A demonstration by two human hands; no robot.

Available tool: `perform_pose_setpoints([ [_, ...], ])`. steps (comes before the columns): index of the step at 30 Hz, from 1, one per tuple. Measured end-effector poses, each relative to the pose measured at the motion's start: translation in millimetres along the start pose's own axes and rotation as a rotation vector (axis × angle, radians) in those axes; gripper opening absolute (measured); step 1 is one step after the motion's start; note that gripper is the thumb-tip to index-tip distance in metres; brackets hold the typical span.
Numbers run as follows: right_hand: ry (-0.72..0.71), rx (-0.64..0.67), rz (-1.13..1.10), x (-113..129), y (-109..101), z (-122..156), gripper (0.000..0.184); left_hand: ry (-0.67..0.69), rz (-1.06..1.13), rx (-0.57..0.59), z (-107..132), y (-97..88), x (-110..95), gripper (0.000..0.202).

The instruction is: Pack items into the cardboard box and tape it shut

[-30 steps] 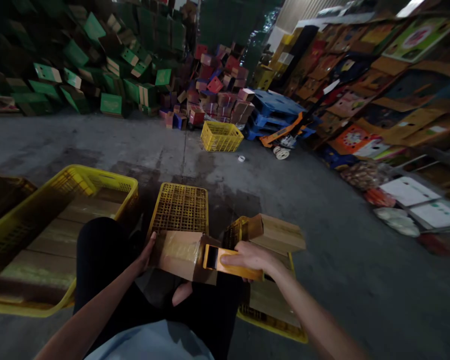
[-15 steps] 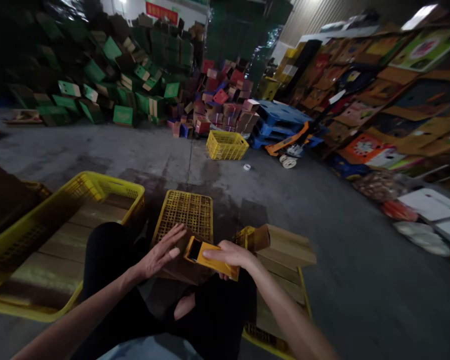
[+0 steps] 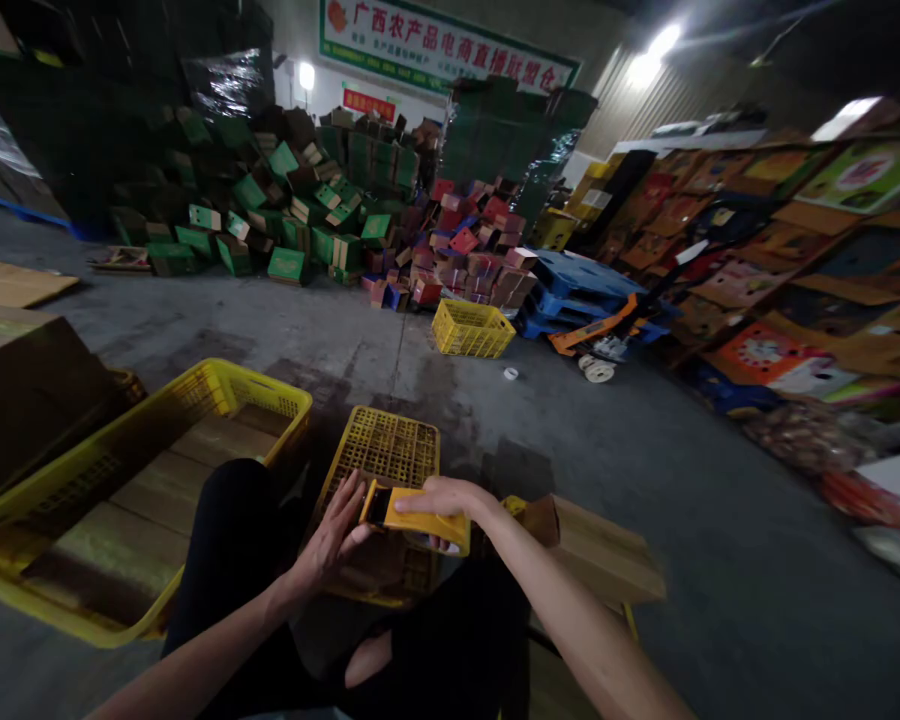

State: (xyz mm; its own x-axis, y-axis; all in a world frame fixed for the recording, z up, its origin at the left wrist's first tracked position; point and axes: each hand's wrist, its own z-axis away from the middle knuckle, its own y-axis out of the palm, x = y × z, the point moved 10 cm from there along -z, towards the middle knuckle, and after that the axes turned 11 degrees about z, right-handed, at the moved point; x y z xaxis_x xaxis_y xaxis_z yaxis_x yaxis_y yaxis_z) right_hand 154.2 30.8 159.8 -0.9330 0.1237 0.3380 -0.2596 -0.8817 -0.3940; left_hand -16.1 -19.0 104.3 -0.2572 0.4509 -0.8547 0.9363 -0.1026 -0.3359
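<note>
My right hand (image 3: 446, 497) is closed over an orange tape dispenser (image 3: 418, 517), held just above my lap. My left hand (image 3: 335, 535) lies with fingers stretched out against the dispenser's front end. Whether it touches a small cardboard box under the dispenser I cannot tell, since that box is mostly hidden. Behind both hands lies an upturned yellow crate (image 3: 390, 450). I am seated, and my black trouser legs (image 3: 229, 540) fill the foreground.
A yellow crate (image 3: 217, 385) with flat cardboard stands at my left. Folded brown boxes (image 3: 607, 560) lie at my right. Farther off: a yellow basket (image 3: 472, 328), a tape roll (image 3: 510, 373), blue pallets (image 3: 581, 285), heaps of green boxes (image 3: 285, 225) and red boxes (image 3: 469, 255).
My view has tilted upward. The dispenser has run leftward across the small box, which now is hidden beneath it. My left hand moved from the box's side to the dispenser's front.
</note>
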Motion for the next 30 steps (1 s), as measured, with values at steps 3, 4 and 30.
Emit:
perform_pose_setpoints([
  [3,-0.028,0.053,0.056,5,11,-3,0.054,0.144,-0.131,0.172,5,-5.2,-19,0.081],
  [4,-0.04,0.054,0.065,6,14,-4,0.055,0.183,-0.159,0.232,6,-7.6,-23,0.085],
  [30,-0.04,-0.044,0.005,-38,8,14,0.042,0.347,-0.326,0.481,-7,-7.3,-1,0.1],
])
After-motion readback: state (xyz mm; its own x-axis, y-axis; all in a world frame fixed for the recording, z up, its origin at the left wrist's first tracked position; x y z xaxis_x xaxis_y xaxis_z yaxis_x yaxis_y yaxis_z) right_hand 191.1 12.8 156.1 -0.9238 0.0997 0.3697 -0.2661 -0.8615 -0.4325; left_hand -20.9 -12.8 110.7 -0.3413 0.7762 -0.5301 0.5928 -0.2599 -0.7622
